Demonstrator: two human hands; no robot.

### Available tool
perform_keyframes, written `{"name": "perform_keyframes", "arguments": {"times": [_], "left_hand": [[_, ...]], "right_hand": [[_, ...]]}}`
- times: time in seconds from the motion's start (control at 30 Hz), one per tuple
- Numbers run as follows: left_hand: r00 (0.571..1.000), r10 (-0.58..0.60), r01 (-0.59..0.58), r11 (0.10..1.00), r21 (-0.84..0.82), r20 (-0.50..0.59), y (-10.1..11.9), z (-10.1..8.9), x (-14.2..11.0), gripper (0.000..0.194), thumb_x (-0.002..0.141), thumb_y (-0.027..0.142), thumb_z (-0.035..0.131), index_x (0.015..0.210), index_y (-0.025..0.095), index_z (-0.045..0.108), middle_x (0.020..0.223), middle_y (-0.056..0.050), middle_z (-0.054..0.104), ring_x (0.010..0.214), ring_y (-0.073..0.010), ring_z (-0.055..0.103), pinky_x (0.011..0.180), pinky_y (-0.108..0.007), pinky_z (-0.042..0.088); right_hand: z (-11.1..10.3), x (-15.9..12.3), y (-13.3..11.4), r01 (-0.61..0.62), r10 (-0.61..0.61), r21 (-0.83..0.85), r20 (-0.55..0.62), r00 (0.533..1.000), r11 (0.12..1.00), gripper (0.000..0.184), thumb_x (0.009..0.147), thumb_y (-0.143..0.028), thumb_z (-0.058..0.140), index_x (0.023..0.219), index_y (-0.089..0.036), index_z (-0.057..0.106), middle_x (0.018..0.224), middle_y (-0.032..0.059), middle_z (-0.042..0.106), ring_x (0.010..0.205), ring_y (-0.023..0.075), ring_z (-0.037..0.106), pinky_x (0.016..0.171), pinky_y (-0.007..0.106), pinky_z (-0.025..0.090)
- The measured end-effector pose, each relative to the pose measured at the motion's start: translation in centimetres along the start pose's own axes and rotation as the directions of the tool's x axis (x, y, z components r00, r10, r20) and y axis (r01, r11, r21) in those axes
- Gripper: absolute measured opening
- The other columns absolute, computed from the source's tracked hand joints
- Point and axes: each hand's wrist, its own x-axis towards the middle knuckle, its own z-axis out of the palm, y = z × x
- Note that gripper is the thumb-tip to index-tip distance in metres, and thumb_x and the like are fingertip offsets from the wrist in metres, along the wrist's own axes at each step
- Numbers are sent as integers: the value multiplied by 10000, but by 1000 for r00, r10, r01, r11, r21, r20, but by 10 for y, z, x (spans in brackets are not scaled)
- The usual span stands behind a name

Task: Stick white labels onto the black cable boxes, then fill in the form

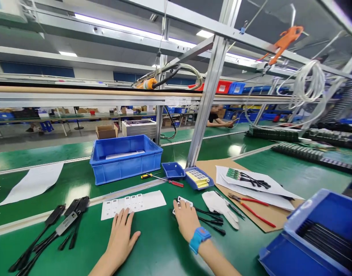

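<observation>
My left hand [120, 234] lies flat, fingers spread, with its fingertips on the near edge of a white sheet [154, 201]. A row of several small white rectangular pieces [128, 201] with dark windows lies on that sheet. My right hand [186, 217], a blue wrist strap [199, 238] on its wrist, has its fingers bent over a white-faced cable adapter [185, 200]; part of it is hidden beneath the hand. Black cable ends [212, 220] stick out to the right of it. Beside them rests a white glove [220, 207].
More black cable adapters [67, 222] lie at left. Behind stand a large blue bin [125, 168], small blue trays [172, 170] and screwdrivers [172, 183]. At right are red-handled pliers [257, 214], circuit boards [234, 173] and another blue bin [279, 245]. A metal post [206, 88] rises in the middle.
</observation>
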Motion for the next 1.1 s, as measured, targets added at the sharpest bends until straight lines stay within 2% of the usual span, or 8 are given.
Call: {"name": "perform_keyframes", "arguments": {"times": [0.2, 0.4, 0.57, 0.7, 0.83, 0.93, 1.0, 1.1], "left_hand": [[995, -66, 61, 996, 66, 78, 7, -4, -1, 611, 950, 451, 333, 1481, 153, 376, 1566, -112, 296, 1467, -290, 193, 1209, -512, 150], [995, -69, 66, 997, 44, 76, 9, -6, -4, 601, 933, 414, 374, 1466, 138, 402, 1542, -125, 341, 1446, -304, 242, 1201, -527, 167], [997, -56, 54, 998, 43, 52, 10, -11, -2, 585, 932, 387, 417, 1461, 137, 403, 1508, -115, 404, 1401, -280, 333, 1178, -468, 266], [977, -209, 211, 907, 365, -47, -18, -47, 5, 551, 892, 68, 346, 1434, 116, 433, 1482, -137, 438, 1290, -246, 484, 1046, -354, 416], [827, -473, 562, 685, 464, -304, -75, -90, -2, 548, 877, -13, 124, 1256, -114, 507, 1111, -331, 610, 1052, -426, 607, 867, -551, 418], [751, -578, 657, 610, 443, -319, -104, -105, -11, 510, 840, -47, 156, 1144, -140, 555, 866, -284, 642, 895, -439, 659, 833, -630, 400], [756, -579, 651, 619, 440, -304, -106, -110, -13, 469, 853, -26, 183, 1094, -92, 580, 920, -264, 622, 850, -405, 676, 797, -599, 446], [836, -473, 548, 738, 394, -278, -82, -114, -8, 364, 939, 169, 276, 1126, 16, 549, 1050, -229, 562, 775, -345, 677, 655, -450, 502]], "right_hand": [[22, 75, -43, 302, -223, 496, -213, 951, 815, 313, 878, -121, 487, 1132, -120, 671, 1085, 154, 588, 1048, 292, 537, 953, 427, 433], [55, 119, -88, 330, -166, 704, -293, 942, 629, 146, 799, -163, 550, 815, -131, 691, 883, 112, 618, 908, 245, 583, 875, 375, 464], [53, 105, -66, 287, 53, 848, -345, 937, 445, 309, 875, -412, 444, 852, -152, 608, 901, 100, 612, 835, 222, 576, 746, 346, 483], [34, 75, -48, 231, 234, 960, -264, 936, 160, 425, 866, -588, 461, 924, -174, 542, 861, 59, 560, 781, 193, 534, 671, 306, 472], [26, 39, -50, 222, 191, 975, -219, 957, 4, 420, 862, -608, 530, 911, -192, 515, 794, 12, 488, 714, 150, 482, 646, 270, 443], [30, 23, -58, 222, 175, 975, -216, 961, -18, 412, 877, -603, 528, 923, -194, 497, 790, 0, 466, 671, 130, 464, 639, 266, 423], [34, 20, -62, 209, 171, 977, -198, 965, -49, 410, 883, -599, 529, 937, -196, 483, 801, -2, 467, 655, 123, 470, 637, 268, 419], [34, 18, -64, 200, 153, 973, -181, 971, -116, 404, 884, -592, 536, 940, -197, 468, 801, -5, 467, 629, 114, 471, 615, 263, 411]]}}
